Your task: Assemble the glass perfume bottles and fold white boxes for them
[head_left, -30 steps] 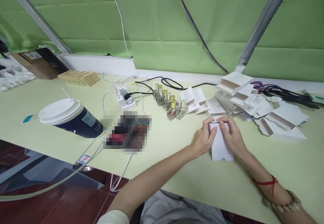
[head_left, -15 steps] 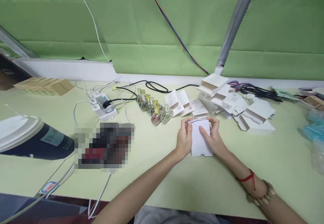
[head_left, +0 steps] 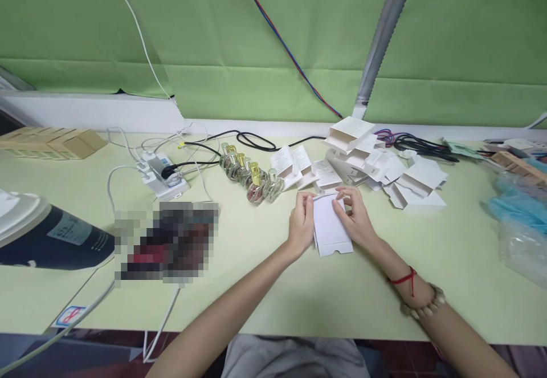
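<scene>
Between both hands: small white carton, plain, flattish, notched bottom edge; fingers clamped on its top.

Head camera looks forward and down, close over the table.

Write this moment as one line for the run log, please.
left hand: holds white carton | right hand: holds carton | nearby: small bottles

Bright, even light; soft shadows; warped edges.
</scene>
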`<state>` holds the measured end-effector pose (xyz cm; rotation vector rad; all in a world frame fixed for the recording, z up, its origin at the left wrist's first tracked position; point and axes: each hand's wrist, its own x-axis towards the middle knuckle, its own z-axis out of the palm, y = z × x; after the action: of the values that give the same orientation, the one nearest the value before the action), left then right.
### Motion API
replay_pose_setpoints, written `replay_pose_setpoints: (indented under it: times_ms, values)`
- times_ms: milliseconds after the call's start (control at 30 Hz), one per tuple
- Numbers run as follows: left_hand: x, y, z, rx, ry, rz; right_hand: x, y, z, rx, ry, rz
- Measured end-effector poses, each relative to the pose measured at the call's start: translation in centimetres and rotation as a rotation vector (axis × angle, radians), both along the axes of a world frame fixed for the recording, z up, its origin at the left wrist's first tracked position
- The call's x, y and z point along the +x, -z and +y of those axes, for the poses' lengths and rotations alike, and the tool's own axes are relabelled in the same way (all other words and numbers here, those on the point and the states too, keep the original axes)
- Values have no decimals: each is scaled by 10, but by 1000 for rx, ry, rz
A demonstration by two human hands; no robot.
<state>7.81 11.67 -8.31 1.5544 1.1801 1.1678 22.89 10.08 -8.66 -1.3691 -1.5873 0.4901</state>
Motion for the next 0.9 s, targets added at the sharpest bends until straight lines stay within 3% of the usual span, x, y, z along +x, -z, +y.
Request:
replay_pose_setpoints:
  times_ms: [133,367,600,767,900]
  values:
    - [0,5,4,-75,-37,2,0,-3,-1,-64,-68,-172]
    - [-3,2,3,-84,-74,71,-5,-6,-2,-111,113,-331]
    - [-5,-3,0,-109,14,199,0,4,5,-154,-39,-98]
    - [-2,4,2,2,90,55,0,-1,4,-81,49,-233]
    - [-1,3,1,53,67,-9,-8,-10,-2,-39,136,-360]
